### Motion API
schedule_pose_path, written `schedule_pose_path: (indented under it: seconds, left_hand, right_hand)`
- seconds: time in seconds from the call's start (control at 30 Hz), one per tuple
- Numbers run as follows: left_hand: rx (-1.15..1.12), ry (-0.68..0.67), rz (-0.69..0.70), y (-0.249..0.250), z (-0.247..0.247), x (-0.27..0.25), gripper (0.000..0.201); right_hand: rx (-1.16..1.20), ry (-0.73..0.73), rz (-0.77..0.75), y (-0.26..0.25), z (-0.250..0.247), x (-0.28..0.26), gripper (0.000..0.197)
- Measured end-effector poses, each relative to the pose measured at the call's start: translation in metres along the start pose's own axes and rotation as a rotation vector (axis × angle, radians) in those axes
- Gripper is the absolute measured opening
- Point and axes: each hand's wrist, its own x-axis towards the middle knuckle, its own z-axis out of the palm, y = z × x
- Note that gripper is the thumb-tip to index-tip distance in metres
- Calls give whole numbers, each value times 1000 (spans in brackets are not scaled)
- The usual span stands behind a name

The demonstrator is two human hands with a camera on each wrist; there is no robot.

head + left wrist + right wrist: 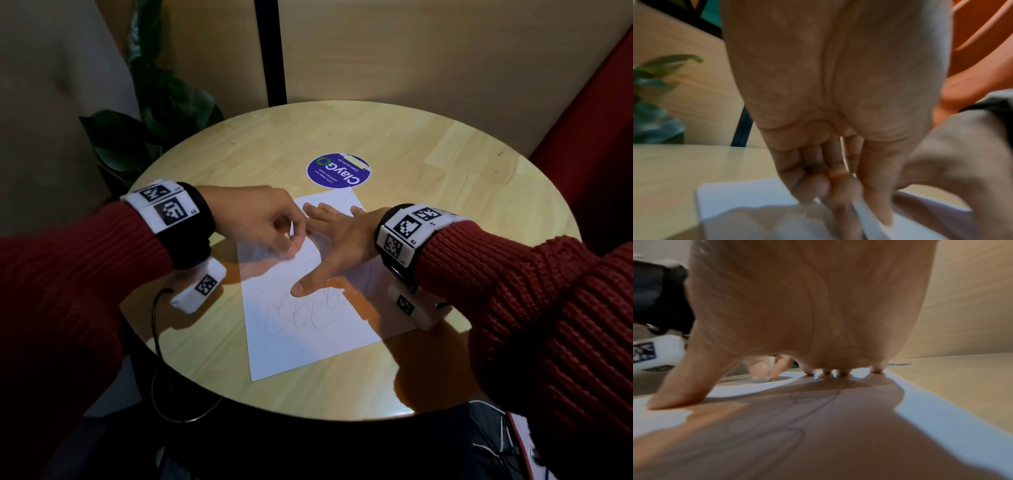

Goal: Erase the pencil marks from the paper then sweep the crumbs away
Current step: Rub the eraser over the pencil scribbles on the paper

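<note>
At the left, the left hand (265, 219) hovers low over the upper left part of the paper (308, 339), fingers curled tight and pinching something small and pale against the sheet. I take it for an eraser (865, 211), though it is too blurred to be sure. The paper lies near the middle of the round table (428, 154), its long side running away from the person and tilted a little to the right. The pencil marks (301, 318), faint looping scribbles, lie just below and to the right of the left hand, toward the person; more loops run under the right palm. So the left hand is the nearer one for rubbing, and its strokes would need to work down the sheet. To the right, the right hand (337, 246) lies flat with fingers spread wide, thumb and fingertips pressed on the paper to pin it. The sheet looks thin and likely to crease if it slips.
</note>
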Motion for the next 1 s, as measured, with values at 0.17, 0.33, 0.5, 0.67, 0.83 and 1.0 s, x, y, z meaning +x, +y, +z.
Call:
schedule_pose_path:
  seconds: [0.17,0.33,0.5,0.67,0.83,1.0]
  left_hand:
    - [-20,45,-33,-7,-5,-3,2]
    - [-99,-101,22,8,7,-6,1]
    - [48,184,-48,-2,3,1,6]
    - [-41,0,1,9,9,-3,2]
    - [39,189,-54,5,5,-3,4]
    - [-104,23,-1,15,10,-4,10]
  right_hand:
    - [-9,-3,20,-2,0,0,137]
    - [-5,3,24,-3,1,-2,134]
    - [44,61,-21,-5,1,-5,124]
    - [70,92,16,-7,3,-14,111]
    - [26,63,50,-7,-1,-20,120]
    - [28,26,48,-10,0,-22,127]
